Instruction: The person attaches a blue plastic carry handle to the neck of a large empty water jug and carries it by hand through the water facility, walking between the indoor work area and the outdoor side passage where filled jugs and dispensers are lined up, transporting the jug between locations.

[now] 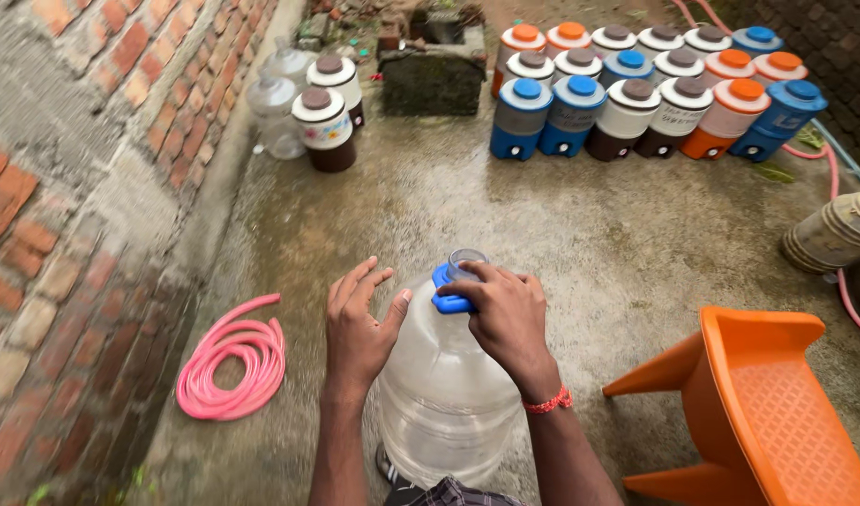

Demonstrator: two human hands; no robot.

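Two hands at the neck of a big clear water jar

The large clear plastic water jar [446,384] stood upright on the concrete floor [580,244] directly beneath both hands, its long axis vertical and its open mouth just beyond the fingers. The right hand [505,314] was nearer the mouth, grasping the blue plastic cap [446,290] at the neck; the left hand [359,323] lay released, fingers spread, thumb touching the jar's shoulder. A coiled pink rubber hose [231,361] lay left of the left hand, an orange plastic chair [753,403] right of the right, and rows of lidded coloured water dispensers [650,98] stood well beyond.
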